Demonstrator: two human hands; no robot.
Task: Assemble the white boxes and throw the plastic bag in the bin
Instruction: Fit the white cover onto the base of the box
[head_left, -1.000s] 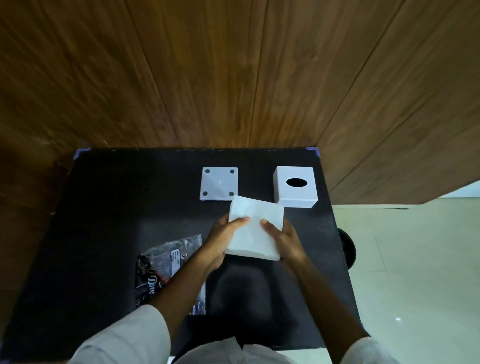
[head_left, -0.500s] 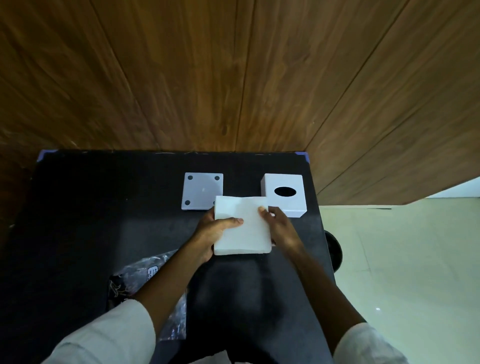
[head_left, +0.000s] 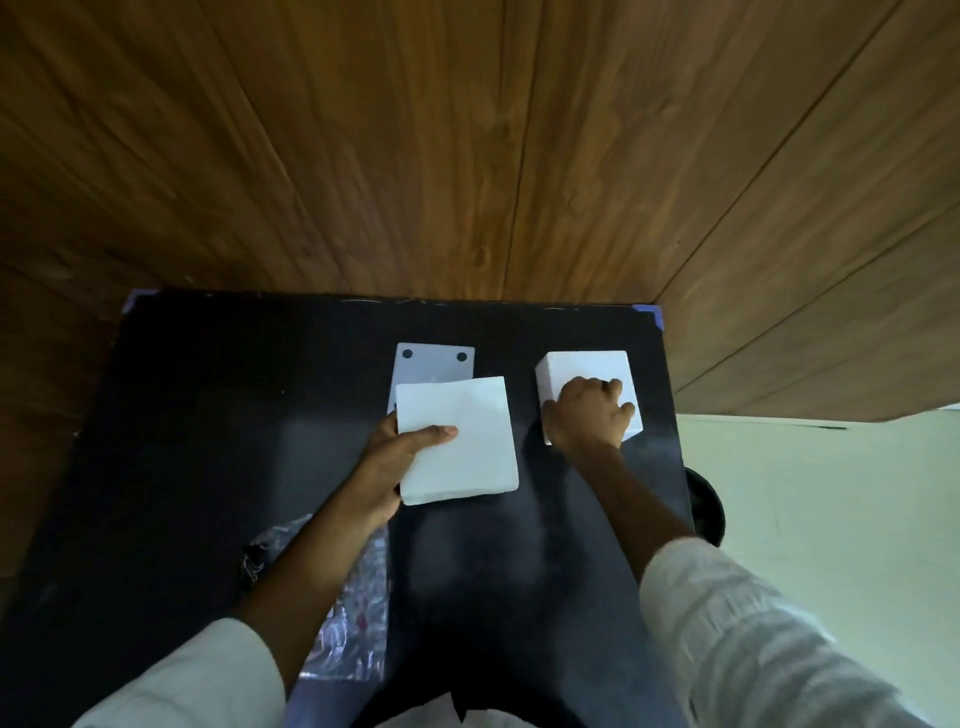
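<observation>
- Left hand (head_left: 402, 454) grips flat white block (head_left: 457, 441), thumb on top.
- Right hand (head_left: 589, 415) clasps white box (head_left: 587, 369) on tabletop (head_left: 208, 415).
- Crinkled clear bag (head_left: 358, 623) under left forearm.

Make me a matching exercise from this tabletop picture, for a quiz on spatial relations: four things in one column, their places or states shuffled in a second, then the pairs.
Things:
1. white block
2. white cube box
3. flat plate with dark holes
4. plastic bag

Places or states:
A. under the left forearm
B. held by the left hand
C. partly hidden behind the block
D. under the right hand

Pairs: 1-B, 2-D, 3-C, 4-A
</observation>
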